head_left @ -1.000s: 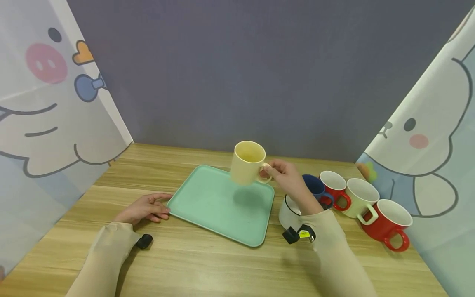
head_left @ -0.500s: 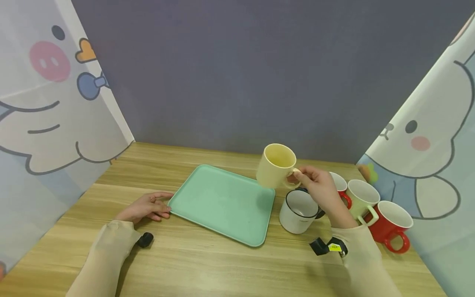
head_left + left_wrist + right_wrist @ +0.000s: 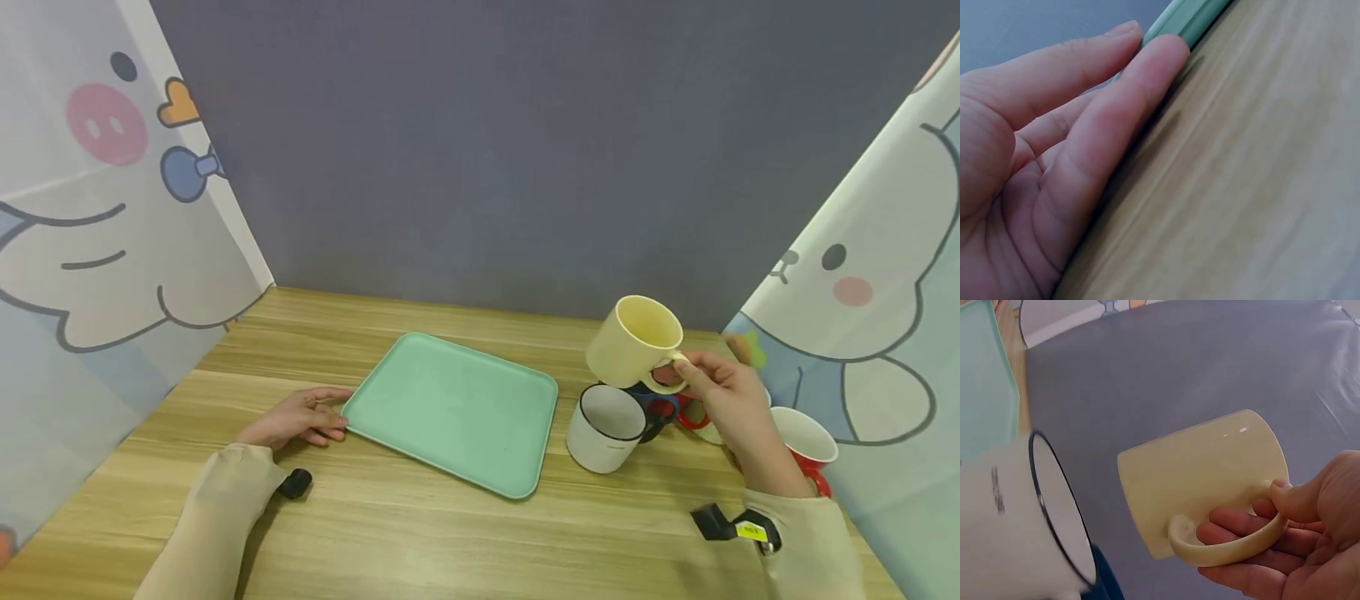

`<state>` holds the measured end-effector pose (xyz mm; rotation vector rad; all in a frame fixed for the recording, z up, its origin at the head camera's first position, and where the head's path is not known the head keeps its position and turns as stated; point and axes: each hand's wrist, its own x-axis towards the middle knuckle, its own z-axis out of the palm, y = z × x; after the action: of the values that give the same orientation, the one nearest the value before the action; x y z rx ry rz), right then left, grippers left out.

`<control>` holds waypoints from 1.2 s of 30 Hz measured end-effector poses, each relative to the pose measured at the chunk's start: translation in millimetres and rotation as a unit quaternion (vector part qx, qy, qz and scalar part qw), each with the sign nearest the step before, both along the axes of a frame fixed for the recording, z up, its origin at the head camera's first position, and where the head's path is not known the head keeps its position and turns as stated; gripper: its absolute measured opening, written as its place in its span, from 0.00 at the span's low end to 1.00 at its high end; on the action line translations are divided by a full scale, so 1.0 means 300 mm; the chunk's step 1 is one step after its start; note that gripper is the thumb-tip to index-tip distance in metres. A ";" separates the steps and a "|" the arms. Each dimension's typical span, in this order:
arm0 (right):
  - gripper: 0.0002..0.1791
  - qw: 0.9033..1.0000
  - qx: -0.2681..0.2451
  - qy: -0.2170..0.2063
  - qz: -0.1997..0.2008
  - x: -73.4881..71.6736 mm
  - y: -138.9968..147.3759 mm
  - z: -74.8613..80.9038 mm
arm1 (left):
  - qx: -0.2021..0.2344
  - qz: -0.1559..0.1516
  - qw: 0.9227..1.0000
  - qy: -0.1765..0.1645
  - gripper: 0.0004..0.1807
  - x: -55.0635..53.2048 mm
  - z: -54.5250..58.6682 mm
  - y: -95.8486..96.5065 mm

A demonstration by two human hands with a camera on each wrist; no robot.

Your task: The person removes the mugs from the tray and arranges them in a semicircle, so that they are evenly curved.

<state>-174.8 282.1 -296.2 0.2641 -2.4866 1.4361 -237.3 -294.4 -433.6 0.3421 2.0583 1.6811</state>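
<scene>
My right hand [image 3: 720, 396] grips the handle of a pale yellow mug [image 3: 630, 342] and holds it in the air, tilted, above the back of the mug group. In the right wrist view the thumb presses on the handle [image 3: 1241, 547] and several fingers pass through it. A white enamel mug [image 3: 600, 429] with a dark rim stands just below, beside a mint green tray [image 3: 450, 417]. My left hand [image 3: 296, 417] rests on the table at the tray's left corner. Its fingertips [image 3: 1163, 53] touch the tray's edge in the left wrist view.
Behind the white mug stands a dark blue mug [image 3: 662, 406], partly hidden. Farther right are a red mug [image 3: 804, 437] and others mostly covered by my right hand. A grey panel [image 3: 480, 150] rises behind the wooden table [image 3: 420, 542], with cartoon-print cloth at both sides.
My right hand has carried the yellow mug rightward, from above the tray to over the mug group. The white mug has come into fuller view. My left hand stays by the tray.
</scene>
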 end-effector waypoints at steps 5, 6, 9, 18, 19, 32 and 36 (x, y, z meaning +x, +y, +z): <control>0.15 1.000 0.017 0.001 -0.026 0.036 0.072 -0.005 | 0.001 0.002 1.000 0.002 0.40 -0.005 0.000 -0.005; 0.15 0.999 0.017 0.003 -0.031 0.043 0.086 -0.007 | 0.001 0.003 1.000 0.002 0.41 -0.005 0.000 -0.005; 0.13 0.999 -0.019 -0.002 -0.030 0.066 0.131 -0.016 | 0.002 0.005 1.000 0.002 0.41 -0.002 -0.001 -0.004; 0.10 0.994 -0.103 0.001 -0.023 0.150 0.288 -0.043 | 0.006 0.002 1.000 0.000 0.41 0.001 -0.005 0.007; 0.10 0.994 -0.108 -0.001 -0.030 0.160 0.301 -0.044 | 0.004 0.001 1.000 0.002 0.41 0.001 -0.003 0.008; 0.18 0.963 -0.245 0.108 0.001 0.249 0.432 -0.105 | -0.001 0.000 1.000 0.010 0.40 0.012 0.007 0.008; 0.22 0.948 -0.269 0.160 0.058 0.264 0.490 -0.140 | 0.002 0.001 1.000 0.007 0.40 0.015 0.006 0.005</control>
<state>-95.8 429.1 -338.1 0.4897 -1.7711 1.8782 -232.8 -292.8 -431.7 0.3535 2.0663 1.6884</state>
